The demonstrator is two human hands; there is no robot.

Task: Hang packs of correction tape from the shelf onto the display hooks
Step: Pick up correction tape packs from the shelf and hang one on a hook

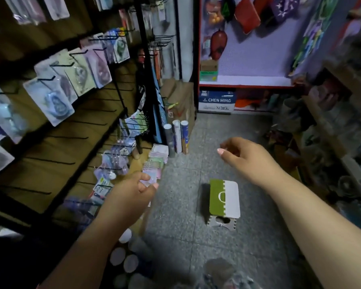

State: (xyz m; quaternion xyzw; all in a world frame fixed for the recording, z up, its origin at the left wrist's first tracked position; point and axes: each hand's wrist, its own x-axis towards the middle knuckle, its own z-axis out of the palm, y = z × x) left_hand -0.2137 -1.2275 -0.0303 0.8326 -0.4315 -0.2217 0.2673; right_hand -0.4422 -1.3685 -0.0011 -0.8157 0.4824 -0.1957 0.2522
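Note:
Packs of correction tape (56, 101) hang on black display hooks (58, 64) along the slatted wall at the upper left. More packs lie in a row of stacks (157, 161) on the low shelf edge below. My left hand (131, 195) reaches down to the nearest stack, its fingers curled round a pink and lilac pack (149, 180). My right hand (246, 157) hovers over the floor to the right, fingers loosely curled, holding nothing. Several lower hooks (50, 160) carry nothing.
A small green and white folding stool (224, 200) stands on the grey tiled floor between my arms. Rolled paper tubes (176, 136) lean by a black rack. A boxed carton (216, 101) sits under a red-framed pegboard. Crowded shelves line the right side. White round lids (123, 255) lie below my left arm.

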